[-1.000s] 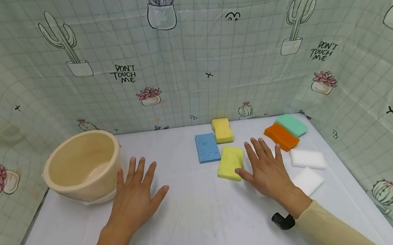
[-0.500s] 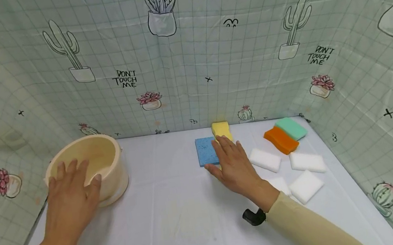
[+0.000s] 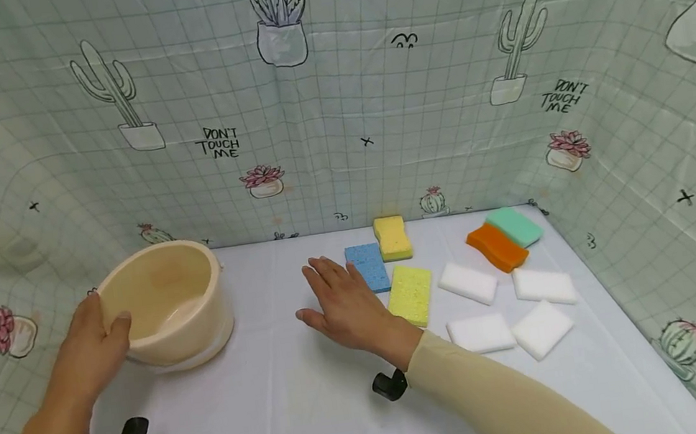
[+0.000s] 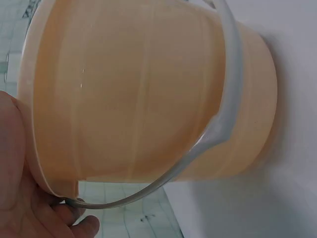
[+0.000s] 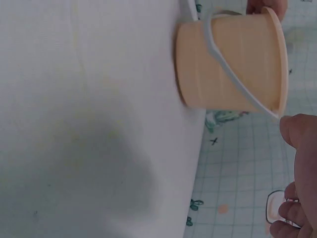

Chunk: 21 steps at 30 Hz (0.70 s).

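A cream plastic bucket [image 3: 216,313] stands at the back left of the table, its pale grey handle [image 4: 229,89] hanging down the side. My left hand [image 3: 86,343] grips the bucket's left rim, thumb at the near edge and fingers round the outside. In the left wrist view those fingers show beside the handle's joint. My right hand [image 3: 349,311] is held over the middle of the table with fingers spread, holding nothing. Just beyond it lie a blue sponge [image 3: 367,267] and a yellow-green sponge [image 3: 411,292], with a gap between this hand and the bucket.
A yellow sponge [image 3: 393,238] lies behind the blue one. Further right are an orange sponge [image 3: 497,247], a green sponge [image 3: 515,227] and several white sponges, such as a white block [image 3: 482,334]. A patterned cloth [image 3: 334,103] hangs round the table.
My left hand has moved left to the bucket and taken hold of its rim. My right hand has travelled left from beside the yellow-green sponge, past the blue one.
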Each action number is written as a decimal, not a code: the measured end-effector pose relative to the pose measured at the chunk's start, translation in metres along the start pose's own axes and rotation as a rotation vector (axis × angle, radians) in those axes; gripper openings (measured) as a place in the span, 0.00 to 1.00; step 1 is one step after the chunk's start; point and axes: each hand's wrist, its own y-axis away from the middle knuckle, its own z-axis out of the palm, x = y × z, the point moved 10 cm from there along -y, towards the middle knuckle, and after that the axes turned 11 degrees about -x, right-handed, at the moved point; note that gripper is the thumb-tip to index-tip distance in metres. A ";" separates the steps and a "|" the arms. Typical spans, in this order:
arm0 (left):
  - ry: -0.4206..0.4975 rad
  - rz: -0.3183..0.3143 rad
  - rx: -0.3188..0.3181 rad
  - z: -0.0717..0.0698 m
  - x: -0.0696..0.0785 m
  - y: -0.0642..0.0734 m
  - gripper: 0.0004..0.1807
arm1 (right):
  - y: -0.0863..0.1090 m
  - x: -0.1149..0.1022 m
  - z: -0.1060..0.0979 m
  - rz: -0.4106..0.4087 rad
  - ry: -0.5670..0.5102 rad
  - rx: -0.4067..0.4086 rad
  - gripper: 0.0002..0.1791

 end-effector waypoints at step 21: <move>-0.122 0.149 -0.152 0.089 0.135 0.003 0.45 | 0.018 0.035 -0.038 0.043 -0.188 0.067 0.37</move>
